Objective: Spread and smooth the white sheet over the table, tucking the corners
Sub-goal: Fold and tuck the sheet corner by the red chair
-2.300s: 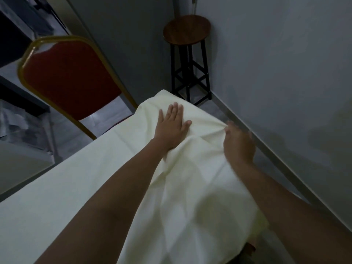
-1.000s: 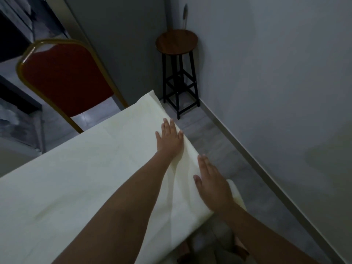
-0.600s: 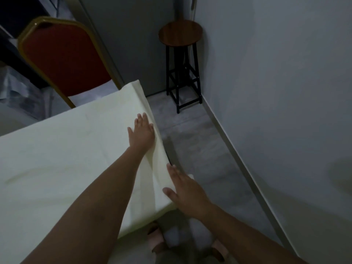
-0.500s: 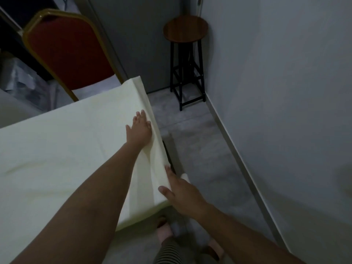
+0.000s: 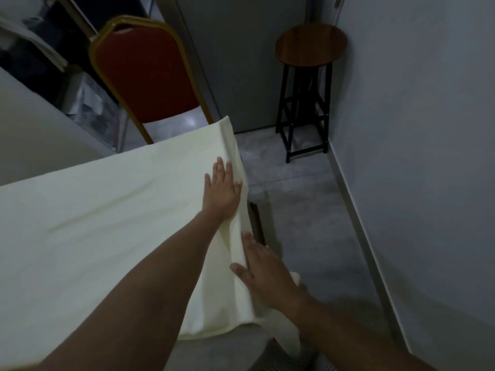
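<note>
Head view: thin, limp white cloth sheet (image 5: 93, 223) drapes the counter (image 5: 257, 223); left hand (image 5: 222, 191) flat at its right edge, right hand (image 5: 265, 274) fingers straight on the overhang, gripping nothing; pinch the hanging hem to tuck.

pale cream-white cloth sheet (image 5: 107, 223) lies draped over the counter (image 5: 257, 223), faintly creased, only a dark brown edge peeking out right.

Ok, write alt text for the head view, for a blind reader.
A person's left hand presses flat on a spread white sheet near its edge, while the right hand rests against the overhang at the side. A red chair and wooden stool stand beyond.
</note>
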A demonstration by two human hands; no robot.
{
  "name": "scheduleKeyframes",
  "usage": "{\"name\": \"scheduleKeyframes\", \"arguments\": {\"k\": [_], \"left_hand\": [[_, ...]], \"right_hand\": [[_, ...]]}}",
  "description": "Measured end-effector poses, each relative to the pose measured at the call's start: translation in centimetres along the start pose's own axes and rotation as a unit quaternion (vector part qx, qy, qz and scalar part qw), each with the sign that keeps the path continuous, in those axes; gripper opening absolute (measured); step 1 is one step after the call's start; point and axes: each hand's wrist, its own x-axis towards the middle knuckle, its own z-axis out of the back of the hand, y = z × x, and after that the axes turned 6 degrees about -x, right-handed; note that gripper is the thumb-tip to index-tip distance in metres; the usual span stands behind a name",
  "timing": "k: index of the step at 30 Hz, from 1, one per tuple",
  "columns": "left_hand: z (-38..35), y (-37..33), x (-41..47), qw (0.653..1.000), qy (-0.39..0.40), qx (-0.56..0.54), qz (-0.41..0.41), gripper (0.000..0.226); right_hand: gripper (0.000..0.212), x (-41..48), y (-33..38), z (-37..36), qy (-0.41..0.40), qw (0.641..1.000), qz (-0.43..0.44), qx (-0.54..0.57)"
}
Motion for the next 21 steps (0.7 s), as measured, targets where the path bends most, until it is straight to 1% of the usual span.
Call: {"name": "scheduleKeyframes", "arguments": {"k": [4,6,11,15,18,21], "left_hand": [[0.0,0.9,-0.1,0.999,-0.008,-0.050,-0.010,0.062],[0.2,0.8,0.9,0.998,-0.024,-0.065,0.006,0.060],[1.3,-0.4,5.8,0.987,-0.074,-0.093,0.110,0.059],[1.6,-0.7,9.3,0.969,-0.086,-0.106,0.205,0.061],[1.5,-1.2,11.1,0.961,-0.092,-0.110,0.236,0.059],[1.3,-1.6,12.1,0.954,-0.111,-0.104,0.259,0.057]], "right_hand": [[0.065,3.2,-1.9,1.8,-0.017,0.999,-0.030,0.027],[0.061,5.4,-3.1,3.4,-0.014,0.999,-0.032,0.003],[0.052,13.3,-5.6,9.1,-0.009,0.998,-0.039,-0.044],[0.037,20.5,-7.3,13.2,0.027,0.998,-0.058,-0.002],[0.035,25.7,-7.8,14.9,0.082,0.993,-0.079,0.015],[0.023,30.3,-6.8,14.8,0.089,0.994,-0.061,0.031]]}}
